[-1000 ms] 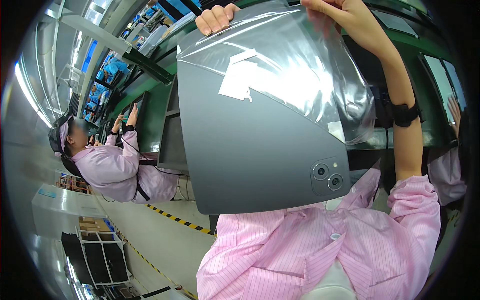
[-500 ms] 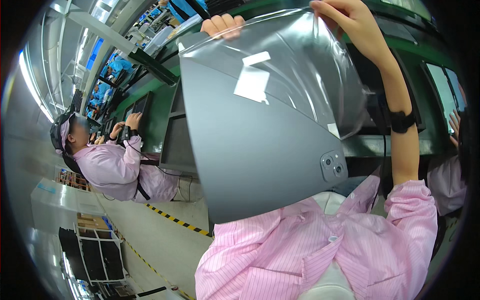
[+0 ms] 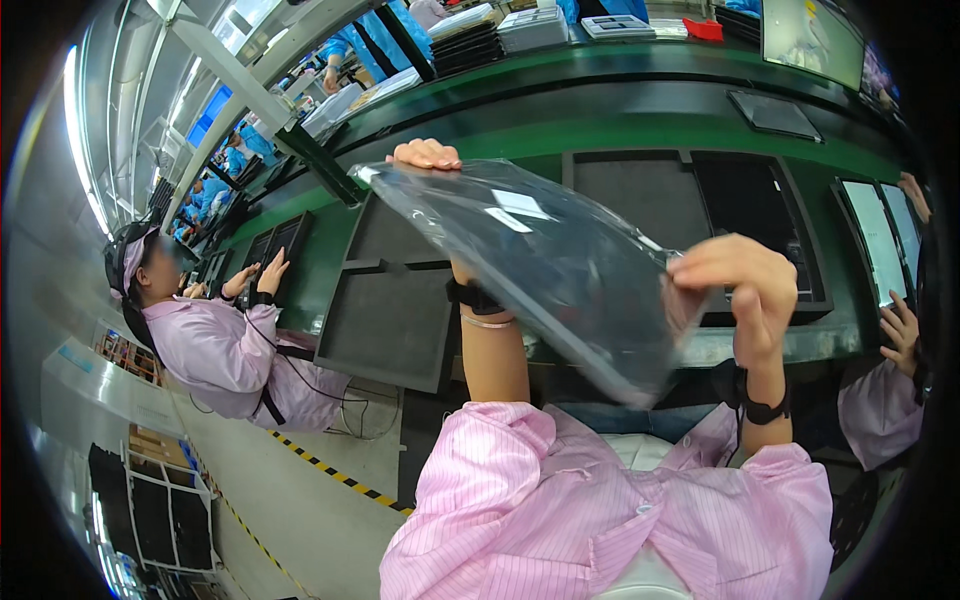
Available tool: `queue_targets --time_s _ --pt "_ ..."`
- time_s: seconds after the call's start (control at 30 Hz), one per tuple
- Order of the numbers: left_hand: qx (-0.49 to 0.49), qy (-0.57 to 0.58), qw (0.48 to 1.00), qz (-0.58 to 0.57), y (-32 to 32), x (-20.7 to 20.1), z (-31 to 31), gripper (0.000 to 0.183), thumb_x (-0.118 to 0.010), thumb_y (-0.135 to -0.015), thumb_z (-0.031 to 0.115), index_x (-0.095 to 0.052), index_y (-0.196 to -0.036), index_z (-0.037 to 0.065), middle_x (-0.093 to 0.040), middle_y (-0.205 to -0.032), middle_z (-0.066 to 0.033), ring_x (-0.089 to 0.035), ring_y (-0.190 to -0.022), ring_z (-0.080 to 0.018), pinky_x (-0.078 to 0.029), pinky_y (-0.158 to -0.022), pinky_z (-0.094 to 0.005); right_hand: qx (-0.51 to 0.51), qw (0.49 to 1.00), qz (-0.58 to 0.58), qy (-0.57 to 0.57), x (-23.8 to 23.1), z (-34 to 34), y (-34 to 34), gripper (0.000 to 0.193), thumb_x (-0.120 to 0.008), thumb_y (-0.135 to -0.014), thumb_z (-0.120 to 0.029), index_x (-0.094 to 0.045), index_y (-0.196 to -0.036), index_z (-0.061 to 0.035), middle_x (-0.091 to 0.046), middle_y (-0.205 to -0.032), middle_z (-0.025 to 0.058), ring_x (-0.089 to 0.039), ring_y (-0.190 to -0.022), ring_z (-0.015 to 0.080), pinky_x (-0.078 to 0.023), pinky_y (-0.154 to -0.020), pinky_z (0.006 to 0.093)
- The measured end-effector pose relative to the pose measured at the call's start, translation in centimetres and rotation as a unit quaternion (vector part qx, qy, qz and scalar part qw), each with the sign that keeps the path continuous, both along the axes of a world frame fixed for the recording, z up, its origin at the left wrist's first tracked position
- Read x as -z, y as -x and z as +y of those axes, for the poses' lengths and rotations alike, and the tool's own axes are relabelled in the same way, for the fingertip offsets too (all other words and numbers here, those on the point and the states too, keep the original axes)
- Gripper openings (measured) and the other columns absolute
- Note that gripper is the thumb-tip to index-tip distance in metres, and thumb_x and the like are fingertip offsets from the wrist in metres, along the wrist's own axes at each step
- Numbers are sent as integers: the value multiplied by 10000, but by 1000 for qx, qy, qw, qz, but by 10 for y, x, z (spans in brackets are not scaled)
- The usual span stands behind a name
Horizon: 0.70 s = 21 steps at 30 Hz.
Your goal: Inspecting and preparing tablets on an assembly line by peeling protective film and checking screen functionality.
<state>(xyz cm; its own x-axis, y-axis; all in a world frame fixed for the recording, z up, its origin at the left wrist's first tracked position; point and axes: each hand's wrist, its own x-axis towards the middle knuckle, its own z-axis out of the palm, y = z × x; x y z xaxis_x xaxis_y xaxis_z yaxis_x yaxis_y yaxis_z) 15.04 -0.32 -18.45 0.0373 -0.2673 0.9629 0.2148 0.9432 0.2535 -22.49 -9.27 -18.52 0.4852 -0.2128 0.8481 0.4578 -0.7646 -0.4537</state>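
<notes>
Clear plastic sleeve [image 3: 520, 205], glossy and lightly wrinkled, lies over a thin dark tablet [image 3: 560, 285]. The item is tilted and raised above the green table [image 3: 500, 135], spanning the space between the two sets of fingers.

Left hand [image 3: 427, 154]: fingers curled over the upper left edge, closed on the sleeved item; thumb not visible. Right hand [image 3: 745, 285]: fingers bent inward and nearly closed, apparently gripping the film at the right edge; exact thumb contact cannot be told.

State of work, as judged: covering appears largely in place across the face shown. Full seating and closure of the sleeve's mouth remain unconfirmed. The item is held up, not resting in a tray.

Containers: below the left fingers, a black tray [image 3: 385, 320] divided into two dark-floored bays. Beyond the right fingers, a second tray [image 3: 635, 185]; its left bay shows a grey floor, its right bay holds a flat black panel [image 3: 748, 200]. Further right of those fingers, two pale flat screens [image 3: 872, 240] lie side by side, a co-worker's hand [image 3: 903, 335] at their lower end.
</notes>
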Motion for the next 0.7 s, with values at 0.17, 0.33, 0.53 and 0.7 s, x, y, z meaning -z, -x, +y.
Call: queue_targets --time_s 0.17,0.33,0.53,0.7 --pt "-15 41 997 69 -1 29 -5 203 -541 -939 212 -547 -921 10 -570 -827 -102 -549 -793 -200 -452 -771 -318 -164 956 -101 -220 20 21 -19 368 -585 -879 -294 -642 -1051 26 -627 -1130 223 -445 -1261 384 -346 -1034 474" --pt "-84 39 985 144 23 46 -5 187 -579 -912 201 -532 -925 21 -549 -814 -85 -541 -795 -193 -440 -796 -315 -262 875 -140 -382 26 44 -35 243 -580 -864 -145 -407 -1012 -61 -524 -1227 306 -384 -1304 420 -315 -1055 497" --pt "-89 32 983 159 26 47 0 181 -570 -917 200 -527 -927 25 -541 -816 -83 -531 -799 -193 -434 -800 -315 -303 831 -118 -451 20 47 -31 239 -573 -839 -123 -395 -993 -80 -504 -1240 278 -292 -1360 419 -334 -1051 484" --pt "-91 28 982 160 27 50 2 175 -561 -921 199 -524 -928 28 -534 -818 -82 -524 -802 -193 -430 -803 -315 -312 827 -114 -454 20 48 -30 245 -576 -834 -123 -392 -990 -80 -503 -1237 270 -271 -1370 418 -331 -1055 483"
